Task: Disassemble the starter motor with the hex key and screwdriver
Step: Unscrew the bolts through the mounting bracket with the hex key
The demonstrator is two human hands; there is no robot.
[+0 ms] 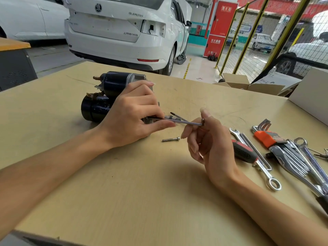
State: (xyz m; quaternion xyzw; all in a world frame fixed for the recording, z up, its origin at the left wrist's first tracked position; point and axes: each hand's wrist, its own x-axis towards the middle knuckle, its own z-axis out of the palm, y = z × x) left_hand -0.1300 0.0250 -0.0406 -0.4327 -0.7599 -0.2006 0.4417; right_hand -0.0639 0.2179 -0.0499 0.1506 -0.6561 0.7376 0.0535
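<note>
A black starter motor (106,96) lies on its side on the tan table (142,192). My left hand (136,116) rests against its right end, thumb and fingers pinching the shaft of a hex key (188,123) near the motor housing. My right hand (207,139) holds the short bent end of that hex key between thumb and index finger. A loose bolt (171,139) lies on the table just below the key. A second thin shaft (177,116) points out from behind the key. The motor's right end is hidden by my left hand.
To the right lie a red-and-black screwdriver (244,151), several chrome wrenches (301,162) and a hex key set in an orange holder (264,137). A white box (310,96) stands at the far right edge. A white car (124,32) is parked beyond the table.
</note>
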